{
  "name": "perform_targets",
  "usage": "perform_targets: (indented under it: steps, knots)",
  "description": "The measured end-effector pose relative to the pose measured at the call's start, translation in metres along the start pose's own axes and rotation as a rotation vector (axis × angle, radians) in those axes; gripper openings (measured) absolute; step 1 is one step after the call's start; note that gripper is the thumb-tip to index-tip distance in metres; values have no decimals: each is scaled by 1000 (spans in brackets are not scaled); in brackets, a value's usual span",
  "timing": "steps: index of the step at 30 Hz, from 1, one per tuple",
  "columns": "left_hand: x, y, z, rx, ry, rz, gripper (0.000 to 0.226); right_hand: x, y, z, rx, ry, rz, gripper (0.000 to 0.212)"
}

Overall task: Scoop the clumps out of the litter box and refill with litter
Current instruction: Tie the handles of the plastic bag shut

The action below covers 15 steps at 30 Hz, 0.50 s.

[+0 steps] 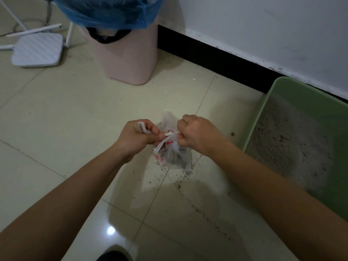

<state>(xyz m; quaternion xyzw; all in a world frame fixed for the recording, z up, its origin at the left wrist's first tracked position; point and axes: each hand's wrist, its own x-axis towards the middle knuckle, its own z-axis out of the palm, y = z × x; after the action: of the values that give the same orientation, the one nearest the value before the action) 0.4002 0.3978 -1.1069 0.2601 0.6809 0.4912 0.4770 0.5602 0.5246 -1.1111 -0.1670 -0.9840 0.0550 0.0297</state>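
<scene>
Beside the litter box (pixel 267 117), both hands, left hand (pixel 136 137) and right hand (pixel 197 134), pinch the waste bag's (pixel 174 157) handles, knotting it; scooping looks done, refilling remains.

We have one head-worn wide view; it faces steeply down, close over the floor (pixel 56 110) before the pink bin (pixel 128 59).

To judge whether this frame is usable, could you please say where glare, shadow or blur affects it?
Head view: lamp glare on the floor tiles; the litter box is dim and soft; the left hand, right hand and plastic bag look sharp.
</scene>
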Motion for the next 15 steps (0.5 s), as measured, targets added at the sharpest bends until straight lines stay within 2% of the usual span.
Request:
perform_targets:
  steps: [3,7,9,10,12,15]
  knots:
    - [1,0,0,-25,-18,-23,17,-4,1,5,103,93,54,17]
    - [-2,-2,0,-35,-21,-29,14,-12,-5,0,674,93,385,12]
    - [0,-3,-1,-49,-4,-34,13,-11,-12,1,852,174,528,15]
    - [0,-3,-1,-48,4,-35,13,-9,-15,0,873,208,543,17]
    - [2,-3,-3,-29,3,-33,14,-7,-15,-4,805,204,444,17]
    - [4,0,-4,48,-24,-28,17,-2,-6,-12,426,80,113,14]
